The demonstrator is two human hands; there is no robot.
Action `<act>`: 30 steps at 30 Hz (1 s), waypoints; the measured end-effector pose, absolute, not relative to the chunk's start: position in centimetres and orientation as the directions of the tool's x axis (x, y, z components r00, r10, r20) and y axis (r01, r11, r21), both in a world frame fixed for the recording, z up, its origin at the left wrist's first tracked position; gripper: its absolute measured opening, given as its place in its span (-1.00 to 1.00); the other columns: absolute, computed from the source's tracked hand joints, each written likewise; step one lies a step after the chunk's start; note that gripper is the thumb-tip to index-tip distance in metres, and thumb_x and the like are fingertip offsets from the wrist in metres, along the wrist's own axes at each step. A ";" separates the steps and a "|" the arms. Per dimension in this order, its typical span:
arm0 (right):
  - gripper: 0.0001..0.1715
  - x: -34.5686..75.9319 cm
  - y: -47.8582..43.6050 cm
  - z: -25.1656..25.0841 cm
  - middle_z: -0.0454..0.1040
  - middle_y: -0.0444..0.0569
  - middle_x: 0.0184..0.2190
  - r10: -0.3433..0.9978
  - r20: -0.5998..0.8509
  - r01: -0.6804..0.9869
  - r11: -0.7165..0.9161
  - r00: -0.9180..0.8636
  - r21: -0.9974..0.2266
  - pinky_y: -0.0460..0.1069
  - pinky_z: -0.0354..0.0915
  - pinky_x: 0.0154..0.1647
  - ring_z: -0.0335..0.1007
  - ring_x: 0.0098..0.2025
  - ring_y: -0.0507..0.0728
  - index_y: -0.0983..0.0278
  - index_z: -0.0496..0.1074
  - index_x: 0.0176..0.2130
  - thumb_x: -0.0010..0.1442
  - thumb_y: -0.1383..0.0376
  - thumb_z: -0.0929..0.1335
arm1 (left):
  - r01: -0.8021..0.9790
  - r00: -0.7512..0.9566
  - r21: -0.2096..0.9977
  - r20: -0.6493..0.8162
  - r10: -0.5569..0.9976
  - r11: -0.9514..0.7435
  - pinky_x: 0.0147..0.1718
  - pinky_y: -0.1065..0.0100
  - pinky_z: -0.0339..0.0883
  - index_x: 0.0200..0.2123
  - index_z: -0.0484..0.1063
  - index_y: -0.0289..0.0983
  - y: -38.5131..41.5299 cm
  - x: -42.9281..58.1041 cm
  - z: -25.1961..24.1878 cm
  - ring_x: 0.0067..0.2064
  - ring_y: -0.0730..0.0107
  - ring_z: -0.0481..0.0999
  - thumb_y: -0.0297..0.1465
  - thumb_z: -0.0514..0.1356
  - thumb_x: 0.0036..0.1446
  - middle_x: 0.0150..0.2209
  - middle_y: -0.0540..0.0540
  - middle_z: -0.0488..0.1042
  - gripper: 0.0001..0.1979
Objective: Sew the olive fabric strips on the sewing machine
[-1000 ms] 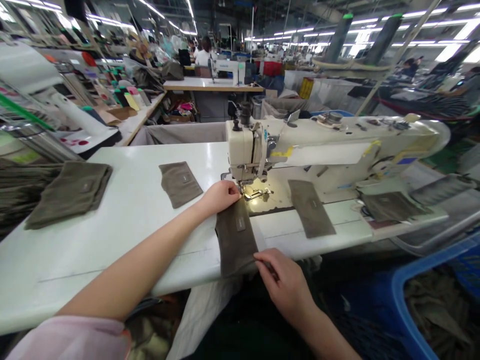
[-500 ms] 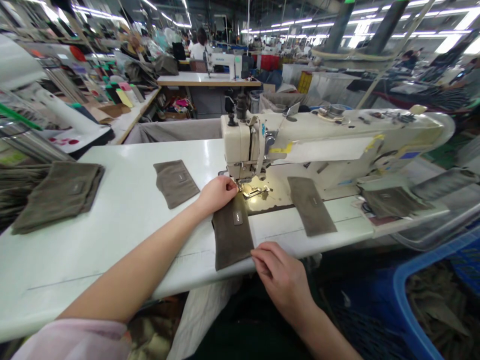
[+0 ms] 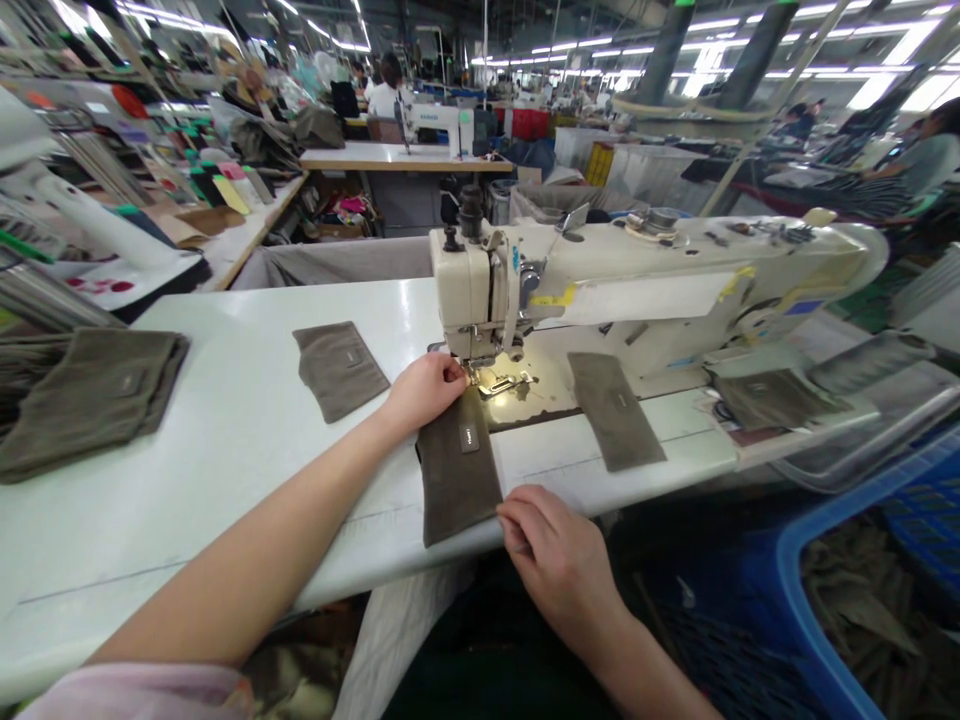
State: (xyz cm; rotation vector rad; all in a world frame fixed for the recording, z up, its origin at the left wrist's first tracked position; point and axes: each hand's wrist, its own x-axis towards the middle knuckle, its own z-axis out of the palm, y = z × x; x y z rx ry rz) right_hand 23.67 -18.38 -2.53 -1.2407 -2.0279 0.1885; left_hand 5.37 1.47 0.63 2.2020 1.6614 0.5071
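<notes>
A dark olive fabric piece point(image 3: 457, 480) with a small label point(image 3: 469, 437) lies on the white table, its far end at the needle area of the sewing machine point(image 3: 480, 290). My left hand point(image 3: 429, 388) is closed at that far end, fingers pinched on the fabric beside the presser foot; the fingertips are partly hidden. With thumb and finger, my right hand point(image 3: 559, 545) pinches the near right corner at the table's front edge. A similar piece point(image 3: 616, 410) lies right of the needle, and another piece point(image 3: 341, 370) lies to the left.
A stack of olive pieces point(image 3: 97, 395) sits at the table's left end. More fabric point(image 3: 776, 398) lies at the right end. A blue basket point(image 3: 795, 560) with cloth stands at the lower right. Behind is another sewing table point(image 3: 360, 160), with a person point(image 3: 386, 95) beyond.
The whole view has shifted slightly, so things appear a little further left. Both hands keep their pinch on the fabric piece, which has hardly moved against the machine.
</notes>
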 end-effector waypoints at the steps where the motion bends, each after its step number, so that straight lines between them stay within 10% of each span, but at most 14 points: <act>1: -0.78 23.7 -18.4 -2.3 0.51 -0.01 -0.24 0.821 0.501 0.710 0.523 -0.272 -0.471 -0.02 0.31 -0.24 0.46 -0.23 0.12 0.26 0.42 -0.19 0.36 0.45 0.22 | 0.847 0.248 0.466 0.077 0.966 -0.254 -0.43 0.35 0.19 -0.44 0.52 -0.26 1.5 5.4 0.6 -0.40 0.28 0.48 -0.29 0.16 0.07 -0.43 -0.08 0.57 -0.80; 10: -0.79 23.8 -17.7 -1.7 0.50 -0.02 -0.25 0.842 0.414 0.745 0.516 -0.347 -0.423 -0.03 0.31 -0.31 0.43 -0.26 0.13 0.26 0.42 -0.19 0.24 0.50 0.27 | 0.890 0.213 0.405 0.035 0.976 -0.209 -0.45 0.36 0.18 -0.48 0.46 -0.24 1.8 5.6 1.5 -0.40 0.26 0.51 -0.29 0.16 0.08 -0.48 -0.07 0.54 -0.82; 15: -0.75 23.8 -17.7 -1.7 0.50 0.00 -0.23 0.840 0.396 0.758 0.521 -0.372 -0.392 -0.01 0.34 -0.30 0.43 -0.24 0.15 0.27 0.43 -0.18 0.19 0.53 0.29 | 0.928 0.246 0.234 0.200 0.948 -0.290 -0.21 0.24 0.38 -0.25 0.51 -0.32 -0.5 5.7 2.5 -0.14 0.09 0.52 -0.32 0.18 0.17 -0.19 -0.24 0.54 -0.80; 22: -0.51 24.6 -18.4 -1.9 0.51 0.10 -0.06 0.829 0.367 0.747 0.547 -0.421 -0.378 0.03 0.43 -0.18 0.45 -0.14 0.18 0.32 0.44 0.03 0.12 0.55 0.26 | 0.605 0.730 0.119 0.310 0.609 -0.787 -0.15 0.22 0.50 -0.22 0.54 -0.26 -12.6 4.8 1.2 -0.13 0.21 0.54 -0.46 0.08 0.30 -0.16 -0.17 0.57 -0.79; 30: -0.46 24.6 -18.4 -1.9 0.51 0.14 -0.05 0.823 0.382 0.729 0.557 -0.420 -0.399 0.06 0.47 -0.19 0.47 -0.12 0.21 0.36 0.46 0.04 0.08 0.53 0.26 | 0.534 0.806 -0.083 0.352 0.476 -0.842 -0.06 0.14 0.57 0.08 0.47 -0.36 -15.4 3.3 -1.3 0.13 0.07 0.51 -0.48 0.04 0.33 0.10 -0.25 0.53 -0.66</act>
